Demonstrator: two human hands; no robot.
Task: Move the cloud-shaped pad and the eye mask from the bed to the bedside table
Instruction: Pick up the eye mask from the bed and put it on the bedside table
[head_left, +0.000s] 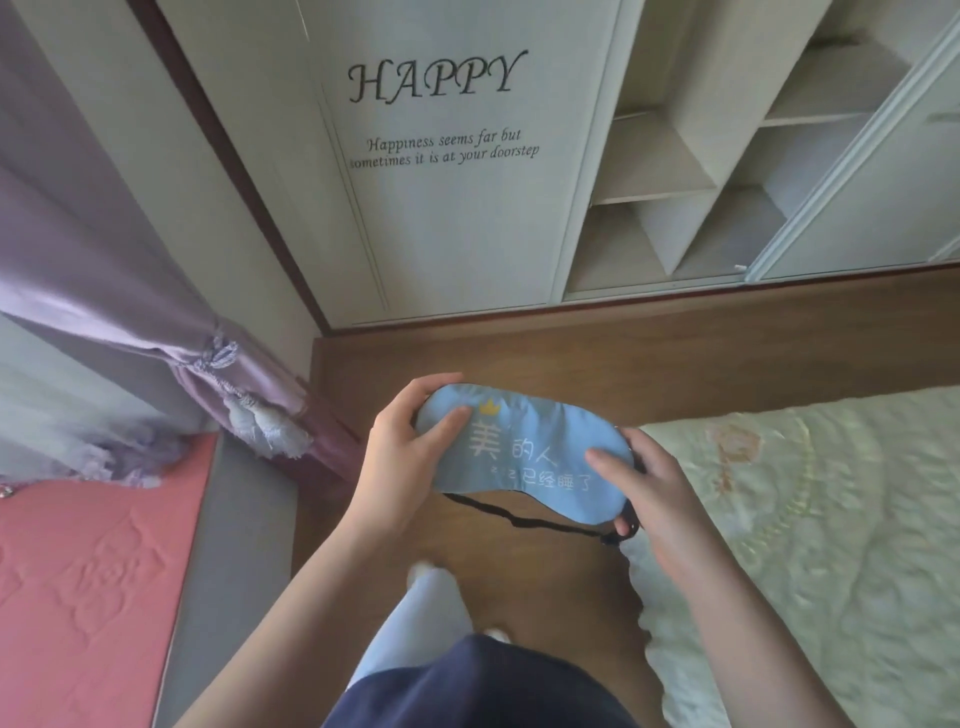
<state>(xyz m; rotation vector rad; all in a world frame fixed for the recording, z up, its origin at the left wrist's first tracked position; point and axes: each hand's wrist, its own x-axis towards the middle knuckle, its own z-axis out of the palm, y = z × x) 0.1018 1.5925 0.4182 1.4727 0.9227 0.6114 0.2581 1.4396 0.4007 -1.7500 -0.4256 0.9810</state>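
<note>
Both hands grip the mask (524, 447) over the floor (519, 358): left hand (400, 457) and right hand (654, 493) at its ends.

One eye mask (524, 447), blue, with one black strap (530, 519) hanging under it and one yellow crown (489, 408) printed on it. Two hands: the left hand (405, 457) and the right hand (654, 493), one at each end of the mask. One quilted bed (810, 519) at the right. One pink mat (98, 571) at the left. One purple curtain (104, 291) with what looks like one tassel tie (223, 356), though it is blurred. One wardrobe door (452, 208) bearing lettering, and one open shelf unit (696, 171).
</note>
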